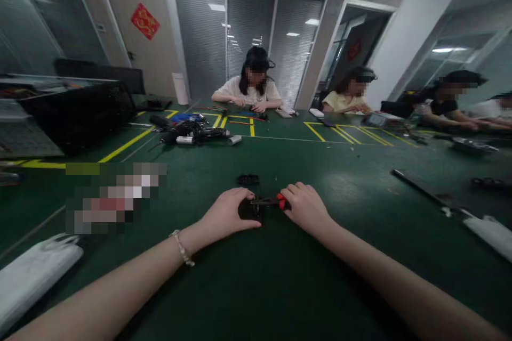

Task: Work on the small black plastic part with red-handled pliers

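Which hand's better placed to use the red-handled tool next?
Likely the right hand: it holds the red-handled tool, its tip at the black part that the left hand holds.

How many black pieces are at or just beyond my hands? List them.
2: one gripped black piece in the left hand, at the tip of the red-handled tool in the right hand; one loose black piece on the table beyond. Hands may hide more.
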### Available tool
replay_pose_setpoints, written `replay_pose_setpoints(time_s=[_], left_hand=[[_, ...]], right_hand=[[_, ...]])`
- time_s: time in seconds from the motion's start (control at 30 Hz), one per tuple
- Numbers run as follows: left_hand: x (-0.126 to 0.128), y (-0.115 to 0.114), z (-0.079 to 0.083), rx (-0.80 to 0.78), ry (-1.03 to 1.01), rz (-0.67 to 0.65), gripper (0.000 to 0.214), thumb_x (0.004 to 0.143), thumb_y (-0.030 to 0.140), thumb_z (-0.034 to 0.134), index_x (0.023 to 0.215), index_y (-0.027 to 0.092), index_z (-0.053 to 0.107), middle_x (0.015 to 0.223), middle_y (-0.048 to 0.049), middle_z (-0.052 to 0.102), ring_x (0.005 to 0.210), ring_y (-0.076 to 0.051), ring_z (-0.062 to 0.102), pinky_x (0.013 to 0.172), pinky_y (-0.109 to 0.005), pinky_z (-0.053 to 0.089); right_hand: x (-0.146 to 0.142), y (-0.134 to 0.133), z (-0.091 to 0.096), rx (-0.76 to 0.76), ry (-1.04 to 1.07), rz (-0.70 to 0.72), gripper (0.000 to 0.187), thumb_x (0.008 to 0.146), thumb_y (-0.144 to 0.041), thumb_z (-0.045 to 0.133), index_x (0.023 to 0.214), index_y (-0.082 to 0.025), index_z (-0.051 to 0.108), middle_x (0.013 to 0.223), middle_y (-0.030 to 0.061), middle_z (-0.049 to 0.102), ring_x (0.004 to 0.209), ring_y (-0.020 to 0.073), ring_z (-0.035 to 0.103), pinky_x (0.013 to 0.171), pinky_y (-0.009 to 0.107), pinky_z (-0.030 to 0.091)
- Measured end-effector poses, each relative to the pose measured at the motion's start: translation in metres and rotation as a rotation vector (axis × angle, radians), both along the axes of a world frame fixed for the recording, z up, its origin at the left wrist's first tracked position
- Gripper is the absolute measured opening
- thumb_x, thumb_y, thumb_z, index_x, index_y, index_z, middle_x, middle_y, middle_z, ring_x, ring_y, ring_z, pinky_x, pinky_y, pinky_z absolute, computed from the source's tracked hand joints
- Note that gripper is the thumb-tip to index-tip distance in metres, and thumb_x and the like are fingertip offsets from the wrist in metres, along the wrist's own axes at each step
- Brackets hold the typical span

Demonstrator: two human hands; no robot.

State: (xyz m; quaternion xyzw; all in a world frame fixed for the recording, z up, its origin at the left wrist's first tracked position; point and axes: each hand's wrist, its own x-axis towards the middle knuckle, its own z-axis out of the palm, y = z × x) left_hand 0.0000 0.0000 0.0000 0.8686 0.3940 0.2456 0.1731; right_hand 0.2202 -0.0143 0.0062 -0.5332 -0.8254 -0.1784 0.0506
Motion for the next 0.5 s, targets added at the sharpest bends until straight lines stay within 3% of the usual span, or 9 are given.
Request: replay_pose_setpoints(time_s=[0.5], left_hand=[[0.0027, -0.0036, 0.0028, -0.036, 0.002, 0.045, 0.055, 0.056, 0.05, 0.068, 0.1, 0.02, 0.053, 0.101, -0.0038, 0.057, 0.093, -0.024, 0.054, 0.08, -0.036, 0.041]], right_hand=[[0.0005, -0.0076, 0.0064, 0.124, -0.069, 0.029, 0.033, 0.064, -0.025, 0.061, 0.096, -0.016, 0.056, 0.09, 0.0079, 0.057, 0.085, 0.0229, 0.046, 0.071, 0.034, 0.031]])
